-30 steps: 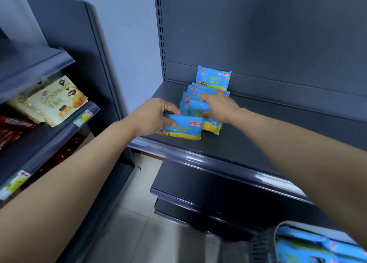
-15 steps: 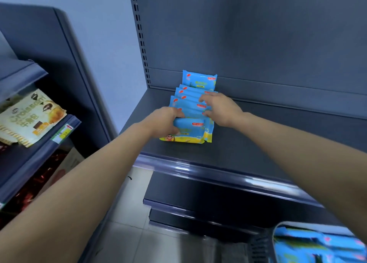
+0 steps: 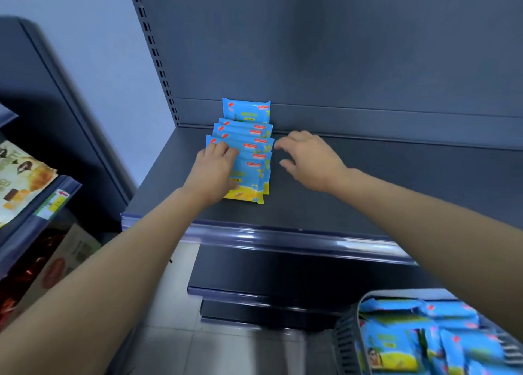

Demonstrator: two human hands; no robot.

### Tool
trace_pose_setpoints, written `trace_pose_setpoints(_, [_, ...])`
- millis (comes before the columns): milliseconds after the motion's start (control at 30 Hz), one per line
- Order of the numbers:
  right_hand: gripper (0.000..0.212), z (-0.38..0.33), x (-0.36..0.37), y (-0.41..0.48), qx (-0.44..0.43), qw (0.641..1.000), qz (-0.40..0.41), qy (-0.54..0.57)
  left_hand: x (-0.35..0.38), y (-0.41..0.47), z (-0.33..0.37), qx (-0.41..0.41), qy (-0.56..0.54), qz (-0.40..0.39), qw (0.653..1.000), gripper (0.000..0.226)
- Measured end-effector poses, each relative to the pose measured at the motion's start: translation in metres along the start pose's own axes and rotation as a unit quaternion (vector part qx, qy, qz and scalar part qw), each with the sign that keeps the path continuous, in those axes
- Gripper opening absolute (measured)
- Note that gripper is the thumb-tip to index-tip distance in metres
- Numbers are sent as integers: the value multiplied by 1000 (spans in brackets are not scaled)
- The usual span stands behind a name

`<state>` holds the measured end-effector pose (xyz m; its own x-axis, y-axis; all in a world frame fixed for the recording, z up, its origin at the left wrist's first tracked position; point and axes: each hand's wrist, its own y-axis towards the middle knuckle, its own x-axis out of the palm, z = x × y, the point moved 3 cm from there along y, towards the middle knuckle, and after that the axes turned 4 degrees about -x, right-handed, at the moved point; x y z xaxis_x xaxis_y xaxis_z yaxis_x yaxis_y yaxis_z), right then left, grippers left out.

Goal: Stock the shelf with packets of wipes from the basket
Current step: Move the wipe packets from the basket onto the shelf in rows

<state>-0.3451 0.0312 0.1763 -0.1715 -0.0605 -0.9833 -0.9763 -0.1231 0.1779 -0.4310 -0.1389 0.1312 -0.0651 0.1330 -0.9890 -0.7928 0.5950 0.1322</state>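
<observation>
Left hand (image 3: 216, 166): we see it lying flat on the row of packets (image 3: 249, 153), fingers spread over their left side, pressing rather than gripping.
Right hand (image 3: 310, 159): we see it released, fingers loosely curled, just beside the row's right edge and holding nothing.
Packets: blue and yellow, overlapping front to back on the shelf (image 3: 368, 182); the rearmost leans on the back panel.
Basket (image 3: 346, 343): at lower right, we see more of the same wipes packets inside.
Neighbouring shelf (image 3: 42, 213): at left, with snack bags (image 3: 19, 176).
</observation>
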Motion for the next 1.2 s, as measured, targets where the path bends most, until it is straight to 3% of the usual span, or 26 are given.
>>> trace_pose_setpoints(367, [41, 19, -54, -121, -66, 986, 125, -94, -60, -86, 140, 110, -84, 203, 969, 50])
trace_pose_setpoints(533, [41, 55, -66, -217, -55, 986, 138, -78, -60, -122, 234, 139, -105, 216, 961, 49])
trace_pose_setpoints(667, [40, 87, -46, -294, -46, 993, 90, -64, -28, -151, 308, 164, -129, 172, 963, 48])
trace_pose_setpoints(833, [38, 119, 10, -376, -67, 996, -30, -42, 42, -194, 367, 152, -150, 64, 975, 48])
trace_pose_setpoints(1000, [42, 148, 71, -424, -69, 982, -167, -51, 110, -221, 380, 122, -142, -111, 976, 48])
trace_pose_setpoints(1200, [51, 170, 123, -457, -20, 942, -332, -44, 162, -252, 374, 102, -99, -281, 949, 47])
